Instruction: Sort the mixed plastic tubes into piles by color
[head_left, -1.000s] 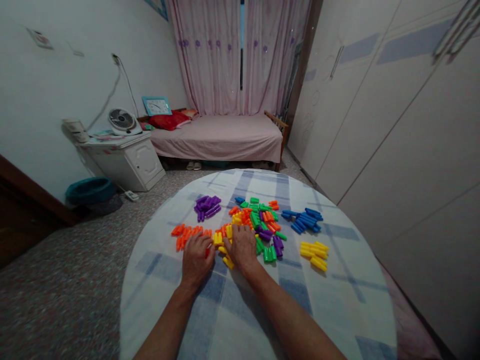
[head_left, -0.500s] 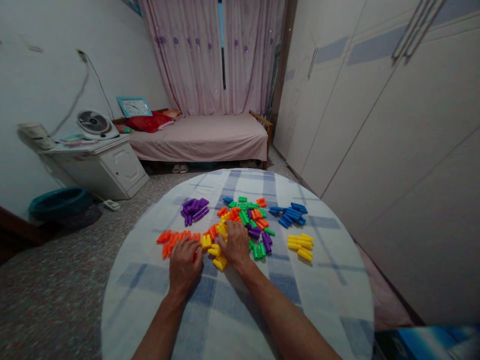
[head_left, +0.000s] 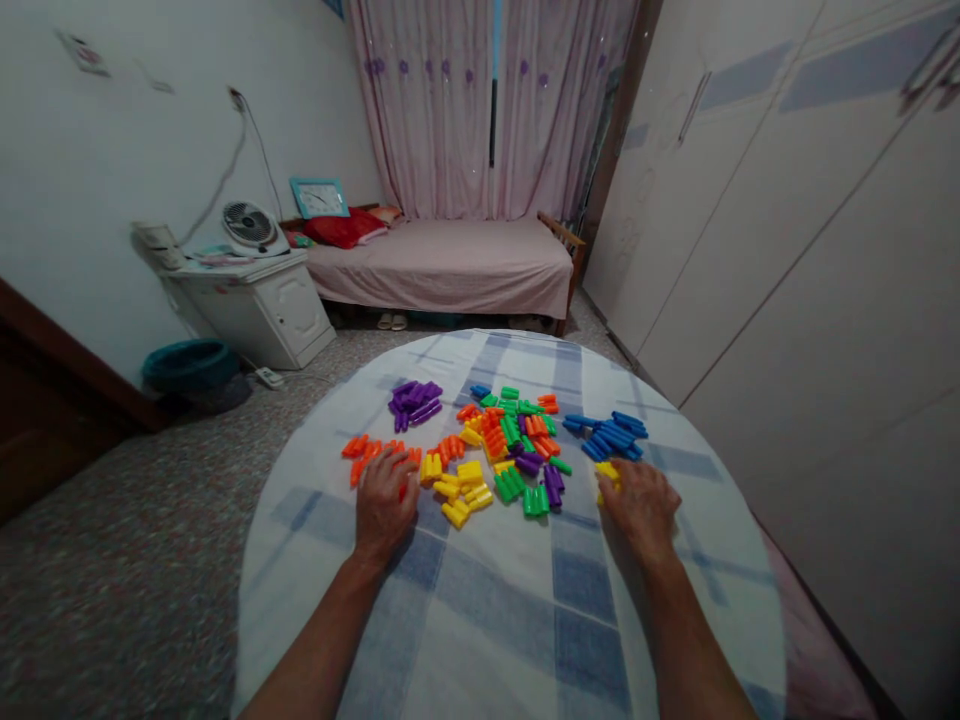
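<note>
My left hand [head_left: 386, 502] rests at the near edge of the orange plastic block pile [head_left: 361, 452], fingers curled; a bit of orange shows between thumb and forefinger. Over on the right, my right hand [head_left: 641, 505] is closed at the yellow plastic blocks [head_left: 606, 482], mostly covering them; which one it grips is hidden. Between the hands lies a mixed heap with green blocks [head_left: 510, 484], purple blocks [head_left: 553, 484] and loose yellow blocks [head_left: 466, 492]. Sorted by colour, a purple pile [head_left: 415, 398] sits at the back left and a blue pile [head_left: 611, 436] at the back right.
A round table [head_left: 495, 640] with a checked cloth carries everything. Beyond it stand a bed [head_left: 450, 262], a white cabinet [head_left: 289, 312] with a fan [head_left: 251, 226], and a teal bin [head_left: 191, 365]. Tall wardrobe doors [head_left: 810, 260] line the right side.
My right hand has moved from the mixed heap to the yellow pile on the right, uncovering the middle blocks. My left hand stays by the orange pile. The view has turned left.
</note>
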